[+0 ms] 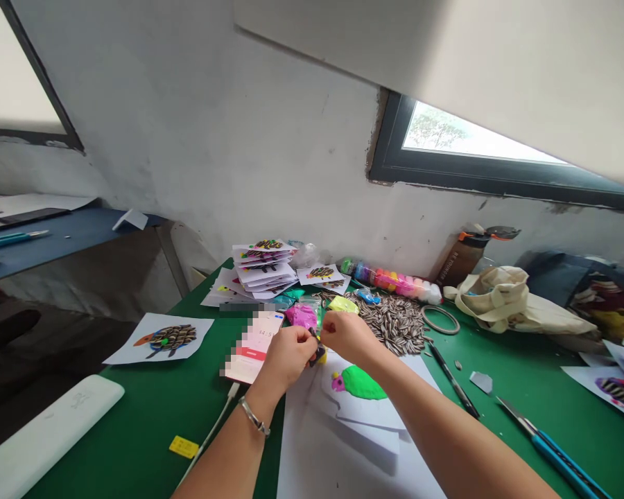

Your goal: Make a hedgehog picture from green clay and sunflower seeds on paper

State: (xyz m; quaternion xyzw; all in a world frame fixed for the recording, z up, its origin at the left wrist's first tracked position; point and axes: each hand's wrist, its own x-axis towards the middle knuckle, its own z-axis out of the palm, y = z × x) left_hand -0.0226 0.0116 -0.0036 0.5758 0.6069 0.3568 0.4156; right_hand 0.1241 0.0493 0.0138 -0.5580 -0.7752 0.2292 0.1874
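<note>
My left hand [287, 357] and my right hand [349, 335] meet above a white sheet [343, 443] on the green table [150, 409]. Both are closed in a pinch on a small dark and yellow piece of clay [317, 353] held between them. Just below the hands, a green clay bird shape with a pink head [358, 382] is stuck on the paper. A pile of striped sunflower seeds [395, 322] lies just beyond my right hand. Pink clay [301, 315] and yellow-green clay [343, 304] in small bags sit behind the hands.
A phone [254, 343] lies left of my left hand, its white cable running toward me. A finished seed picture [161, 338], a stack of such pictures [264, 267], a row of clay pots [395, 283], a black pen [453, 381], a blue knife [551, 447], a tape ring [441, 319] and a cloth bag [504, 298] surround the work.
</note>
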